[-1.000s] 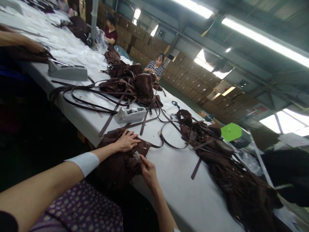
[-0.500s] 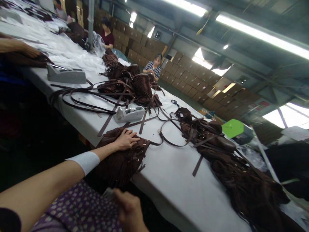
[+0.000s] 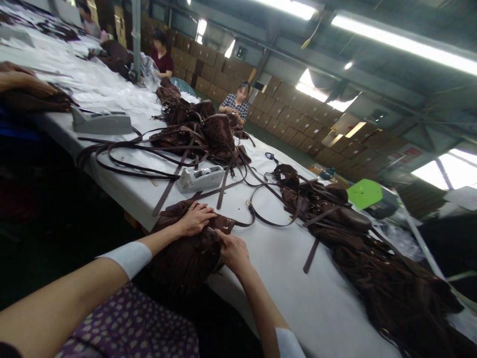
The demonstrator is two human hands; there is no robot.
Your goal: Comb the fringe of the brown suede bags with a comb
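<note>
A dark brown fringed bag with metal eyelets lies at the near table edge, partly hanging over it. My left hand rests flat on its upper part, fingers stretched out. At the bag's right side is my right hand, fingers closed, with the tip of a small greyish thing showing at the fingertips against the bag. Most of that thing is hidden. From the bag's top runs a brown strap with a buckle. Just beyond the bag stands a grey tape dispenser.
More brown bags are heaped in the table's middle and along its right side. Loose straps trail over the left edge. A second tape dispenser stands farther left, near another person's hands. A post rises behind.
My right hand has come up from near my lap to the bag's right side, its small greyish thing now against the bag. My left hand has stayed on the bag.
</note>
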